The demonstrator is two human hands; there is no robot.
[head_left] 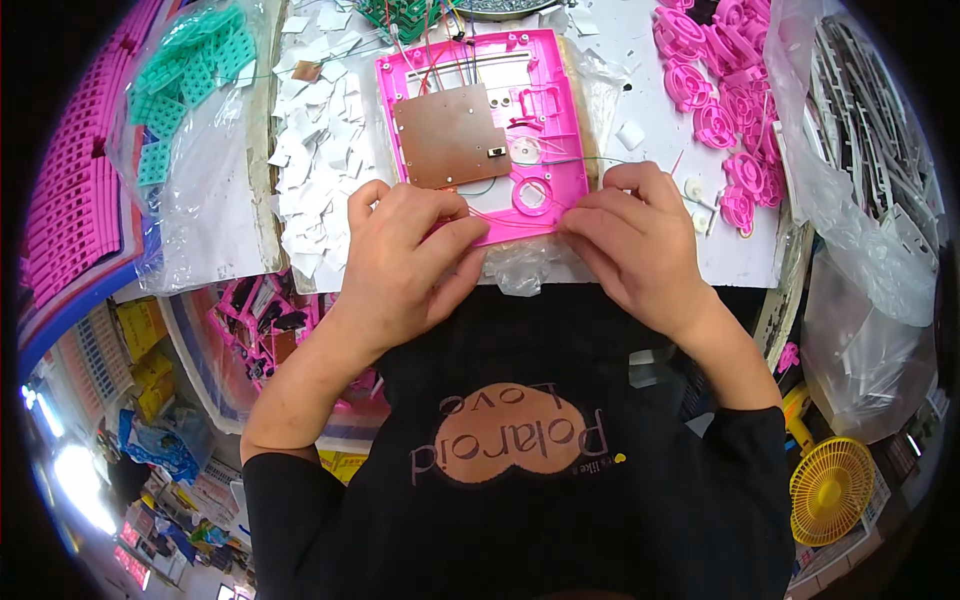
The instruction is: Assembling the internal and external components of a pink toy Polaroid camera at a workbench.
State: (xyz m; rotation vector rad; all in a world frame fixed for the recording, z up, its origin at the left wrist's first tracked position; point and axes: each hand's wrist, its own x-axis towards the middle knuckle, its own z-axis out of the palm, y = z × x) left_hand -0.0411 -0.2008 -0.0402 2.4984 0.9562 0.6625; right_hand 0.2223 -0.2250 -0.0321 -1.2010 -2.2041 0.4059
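Observation:
A pink plastic housing (573, 130) lies open on the worktable, with a brown circuit board (450, 135) over its left half. The board bears a small black switch. Coloured wires run up from the board toward the far edge. At the housing's near left corner my left hand (415, 250) is closed, thumb and fingers pinched together. My right hand (640, 245) pinches at the near right corner. Thin red wires (515, 221) stretch between both sets of fingertips, across the housing's near edge. Just beyond them is a round pink ring (531, 195). The fingertips partly hide the wire ends.
White square pieces (325, 150) lie scattered on the left, beyond them a bag of green perforated pieces (190, 75). Pink ring-shaped parts (715, 85) are heaped at right, next to a bag of grey strips (870, 110). Below the table are a bin of pink parts (265, 325) and a yellow fan (832, 492).

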